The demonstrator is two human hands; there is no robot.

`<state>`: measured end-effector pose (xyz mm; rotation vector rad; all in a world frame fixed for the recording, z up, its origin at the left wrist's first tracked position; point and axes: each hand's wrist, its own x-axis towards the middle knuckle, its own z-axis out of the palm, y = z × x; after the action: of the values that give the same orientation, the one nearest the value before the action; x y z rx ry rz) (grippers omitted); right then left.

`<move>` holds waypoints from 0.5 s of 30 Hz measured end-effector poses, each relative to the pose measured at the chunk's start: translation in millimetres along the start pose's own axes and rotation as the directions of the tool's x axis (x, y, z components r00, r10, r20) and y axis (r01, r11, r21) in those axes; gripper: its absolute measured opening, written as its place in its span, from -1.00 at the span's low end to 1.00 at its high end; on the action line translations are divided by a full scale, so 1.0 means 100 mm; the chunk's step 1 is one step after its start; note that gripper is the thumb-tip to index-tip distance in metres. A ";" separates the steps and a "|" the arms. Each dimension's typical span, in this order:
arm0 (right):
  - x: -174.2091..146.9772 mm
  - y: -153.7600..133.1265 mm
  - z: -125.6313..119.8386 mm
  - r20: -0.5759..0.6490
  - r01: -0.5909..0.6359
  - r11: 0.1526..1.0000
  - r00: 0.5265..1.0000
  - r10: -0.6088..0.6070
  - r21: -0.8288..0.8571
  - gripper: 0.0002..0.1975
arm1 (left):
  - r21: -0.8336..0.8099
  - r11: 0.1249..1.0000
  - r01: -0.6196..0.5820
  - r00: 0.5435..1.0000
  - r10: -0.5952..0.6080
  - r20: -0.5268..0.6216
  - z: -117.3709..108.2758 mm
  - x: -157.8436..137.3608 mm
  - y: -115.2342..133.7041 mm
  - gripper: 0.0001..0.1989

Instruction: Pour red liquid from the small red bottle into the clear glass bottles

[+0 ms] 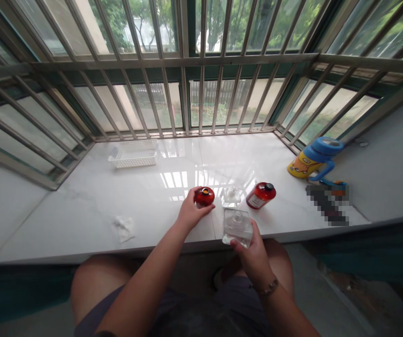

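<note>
In the head view, the left hand [189, 210] curls around a small, round red bottle [205, 198], thumb on the near side and fingers on the far side. The bottle's dark-rimmed mouth faces up, with orange showing inside it; whether its base touches the white counter [173, 220] is hard to tell. The right hand [252, 250], with a bracelet [269, 287] at its wrist, grips a clear square glass container [237, 227] by its near right corner, tilted at the counter's front edge.

Between the hands and slightly beyond them sits a clear glass piece [231, 195] (its exact shape is lost in the reflections). Just beyond the right hand stands a larger red bottle [260, 196] with a black cap and a pale label. Farther right of that hand are a blue-and-yellow flask [311, 159] and a dark, pixelated patch [327, 205]. Left of the left hand lies a crumpled white tissue [124, 228]; well beyond it, a white perforated basket [136, 162].
</note>
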<state>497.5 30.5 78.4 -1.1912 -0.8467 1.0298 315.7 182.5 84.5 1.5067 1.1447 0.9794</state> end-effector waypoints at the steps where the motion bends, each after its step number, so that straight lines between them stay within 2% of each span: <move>1: 0.01 0.00 -0.01 0.005 0.005 1.000 1.000 -0.005 -0.003 -0.22 | -0.033 0.999 0.012 1.000 -0.013 -0.011 -0.01 -0.04 0.00 -0.22; 4: 0.05 0.00 -0.02 0.030 0.002 1.000 1.000 -0.002 0.000 -0.26 | -0.102 0.994 0.029 0.999 -0.032 -0.031 -0.12 -0.24 0.04 -0.21; 7: 0.07 0.01 -0.02 0.064 -0.005 1.000 0.998 0.005 0.008 -0.28 | -0.095 0.995 0.034 0.998 -0.039 -0.048 -0.33 -0.48 0.12 -0.17; 11: 0.08 0.03 0.02 0.110 -0.011 1.000 0.994 0.011 -0.001 -0.27 | 0.088 0.996 -0.001 1.000 0.004 -0.030 -0.68 -0.80 0.31 -0.22; 15: 0.05 0.08 0.08 0.160 -0.023 1.000 0.987 0.025 -0.012 -0.22 | 0.294 0.955 -0.049 0.999 0.049 0.007 -0.94 -1.04 0.52 -0.23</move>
<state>490.0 38.9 72.0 -1.1401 -0.9659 1.1542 212.0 98.0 150.4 1.7782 1.3024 0.8687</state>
